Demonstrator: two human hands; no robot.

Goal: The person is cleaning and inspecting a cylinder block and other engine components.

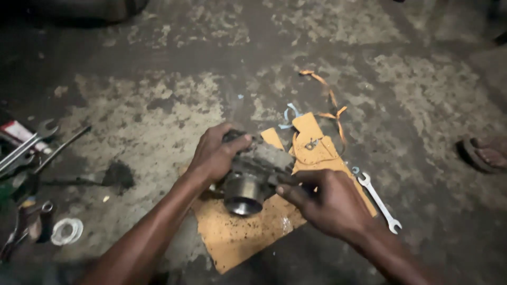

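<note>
A grimy grey metal engine part (257, 171) with a round shiny cylinder end rests over a piece of brown cardboard (237, 237) on an oil-stained concrete floor. My left hand (215, 154) grips the part's top left side. My right hand (328, 200) holds its right side, fingers pressed against the housing. A small metal piece (311, 143) lies on the cardboard just beyond the part.
A double open-ended spanner (378, 202) lies right of the cardboard. Several spanners (31, 145) and other tools sit at the left edge, with a white ring (66, 231) nearby. Orange strips (330, 97) lie farther off. Another person's sandalled foot (487, 154) is at the right edge.
</note>
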